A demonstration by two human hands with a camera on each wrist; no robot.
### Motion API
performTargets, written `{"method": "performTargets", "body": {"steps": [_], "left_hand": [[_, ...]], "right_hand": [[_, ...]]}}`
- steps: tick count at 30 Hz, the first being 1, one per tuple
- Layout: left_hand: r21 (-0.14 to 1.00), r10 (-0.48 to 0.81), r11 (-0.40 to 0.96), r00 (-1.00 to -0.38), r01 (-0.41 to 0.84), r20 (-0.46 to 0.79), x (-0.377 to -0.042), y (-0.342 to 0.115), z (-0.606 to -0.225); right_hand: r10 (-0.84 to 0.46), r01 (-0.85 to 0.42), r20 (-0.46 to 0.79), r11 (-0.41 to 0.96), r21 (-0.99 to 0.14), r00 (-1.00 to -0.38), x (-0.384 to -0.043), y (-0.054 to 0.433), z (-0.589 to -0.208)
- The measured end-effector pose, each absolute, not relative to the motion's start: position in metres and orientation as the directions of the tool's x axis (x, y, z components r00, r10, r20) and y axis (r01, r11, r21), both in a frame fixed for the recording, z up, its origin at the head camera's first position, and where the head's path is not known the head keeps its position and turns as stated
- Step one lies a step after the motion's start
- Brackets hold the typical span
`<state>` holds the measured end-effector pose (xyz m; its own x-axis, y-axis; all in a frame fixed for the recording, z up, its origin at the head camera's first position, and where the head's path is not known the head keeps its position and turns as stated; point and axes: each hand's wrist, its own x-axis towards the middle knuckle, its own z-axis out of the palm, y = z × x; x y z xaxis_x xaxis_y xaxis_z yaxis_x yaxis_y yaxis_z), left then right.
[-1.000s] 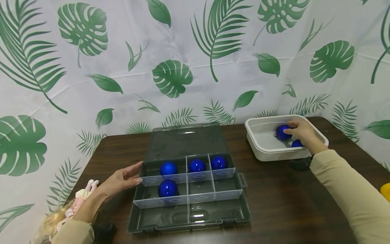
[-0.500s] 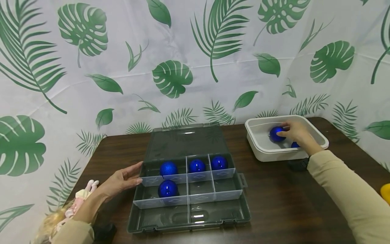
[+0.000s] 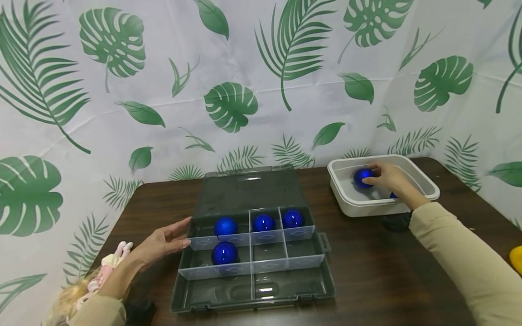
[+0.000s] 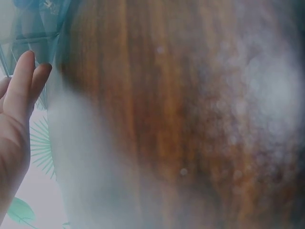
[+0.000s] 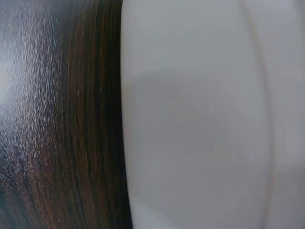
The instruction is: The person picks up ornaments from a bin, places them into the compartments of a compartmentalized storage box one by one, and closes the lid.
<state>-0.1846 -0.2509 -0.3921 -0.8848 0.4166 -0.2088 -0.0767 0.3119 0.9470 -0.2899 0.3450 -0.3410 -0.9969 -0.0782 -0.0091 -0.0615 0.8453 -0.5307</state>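
Note:
My right hand (image 3: 389, 178) pinches a shiny blue bauble (image 3: 361, 178) between thumb and fingers, inside the white bin (image 3: 346, 202). Another blue bauble (image 3: 393, 195) is mostly hidden behind that hand. In the right wrist view only the bin's outer wall (image 5: 195, 124) and the table show. My left hand (image 3: 161, 244) touches the left edge of a dark clear divided box (image 3: 220, 290) with fairly straight fingers. Its fingers also appear at the left of the left wrist view (image 4: 21, 95). The box holds a glittery bauble (image 3: 225, 225) and shiny ones (image 3: 224, 252), (image 3: 263, 222), (image 3: 293, 218).
The box's see-through lid (image 3: 248, 192) lies folded back toward the leaf-print cloth (image 3: 244, 59). A doll (image 3: 107, 267) lies by my left forearm. A yellow thing (image 3: 516, 256) shows at the right edge. Dark wooden table (image 3: 367, 262) lies between box and bin's front side.
My right hand has moved a little left within the white bin, carrying the bauble with it. My left hand stays at the box's edge.

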Motion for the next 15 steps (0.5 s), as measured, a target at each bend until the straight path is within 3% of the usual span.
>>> {"method": "performTargets", "body": {"steps": [4, 10, 15], "left_hand": [[0.947, 0.421, 0.311, -0.882, -0.076, -0.209, -0.184, -0.251, -0.393], [0.953, 0.447, 0.299, -0.875, -0.048, -0.185, -0.184, -0.252, -0.392], [0.955, 0.453, 0.291, -0.872, -0.051, -0.184, -0.183, -0.251, -0.390]], "right_hand": [[-0.073, -0.059, 0.002, 0.795, -0.603, -0.997, -0.285, 0.340, -0.335], [-0.086, -0.143, 0.117, 0.720, -0.679, -0.989, -0.268, 0.318, -0.319], [-0.180, -0.248, 0.173, 0.617, -0.747, -0.968, -0.248, 0.283, -0.306]]}}
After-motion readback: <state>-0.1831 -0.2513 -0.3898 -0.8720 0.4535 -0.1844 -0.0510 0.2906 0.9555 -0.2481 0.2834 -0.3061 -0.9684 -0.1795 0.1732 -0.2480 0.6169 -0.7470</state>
